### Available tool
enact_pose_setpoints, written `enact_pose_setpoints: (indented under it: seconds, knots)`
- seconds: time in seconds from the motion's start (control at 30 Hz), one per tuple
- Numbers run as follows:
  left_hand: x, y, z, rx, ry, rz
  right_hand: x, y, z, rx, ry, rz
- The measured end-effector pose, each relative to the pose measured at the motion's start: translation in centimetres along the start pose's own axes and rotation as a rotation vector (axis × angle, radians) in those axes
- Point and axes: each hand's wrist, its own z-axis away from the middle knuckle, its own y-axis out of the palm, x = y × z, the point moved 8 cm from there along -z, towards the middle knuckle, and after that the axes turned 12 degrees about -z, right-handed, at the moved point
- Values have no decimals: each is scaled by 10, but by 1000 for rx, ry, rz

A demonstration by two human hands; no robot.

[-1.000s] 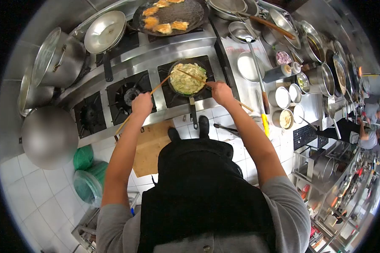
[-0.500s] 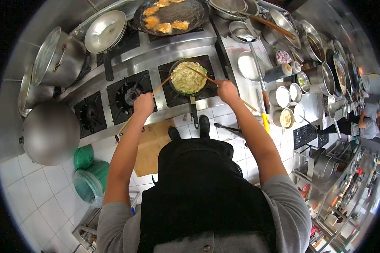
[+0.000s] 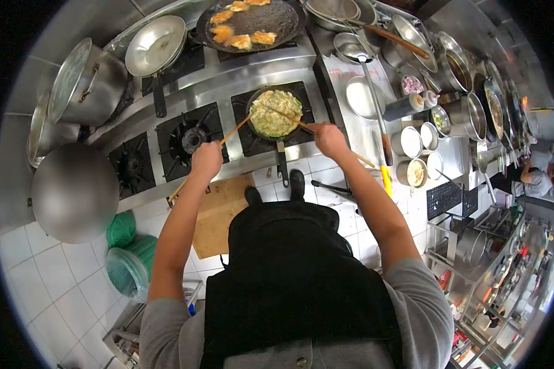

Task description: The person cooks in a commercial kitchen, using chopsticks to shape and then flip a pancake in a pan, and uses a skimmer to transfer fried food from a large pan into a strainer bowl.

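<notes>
A small frying pan point(image 3: 282, 161) sits on the front burner at the right, its handle pointing toward me. Pale yellow egg mixture with green bits point(image 3: 276, 117) fills it. My left hand point(image 3: 207, 158), left of the pan, is closed around a long wooden chopstick point(image 3: 232, 131) whose tip reaches the pan's left side. To the right, my right hand point(image 3: 330, 141) grips another long wooden chopstick point(image 3: 297, 122); its tip lies in the egg mixture. Both chopsticks stick out behind the hands. Neither hand touches the pan.
Behind stands a large flat pan point(image 3: 277, 27) with several browned pieces. A bare burner point(image 3: 192, 140) lies left of the small pan. Steel pans point(image 3: 156, 46) and a pot point(image 3: 83, 86) stand farther left. Sauce bottles point(image 3: 406, 106) and containers point(image 3: 407, 142) crowd the right counter.
My right hand has shifted slightly left and down, and its chopstick tip has moved down within the egg mixture. My left hand has dropped slightly and moved a little left.
</notes>
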Motion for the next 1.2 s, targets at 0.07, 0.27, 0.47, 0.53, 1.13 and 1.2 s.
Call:
enact_pose_setpoints:
  seconds: [0.07,0.27,0.47,0.53,1.13,1.2]
  knots:
    - [2,12,-4,55,2,-44,12,16,-1,51,-51,33]
    - [2,7,-5,33,-31,-35,1,1,-2,4,58,65]
    - [2,16,-5,76,-42,-38,11,27,-5,24,-11,32]
    - [3,18,-7,55,-44,-41,3,29,-6,40,19,58]
    - [-29,0,5,35,28,-12,-7,-18,38,-40,42,-48]
    - [-39,17,0,54,83,-38,-14,-9,43,-34,74,-42]
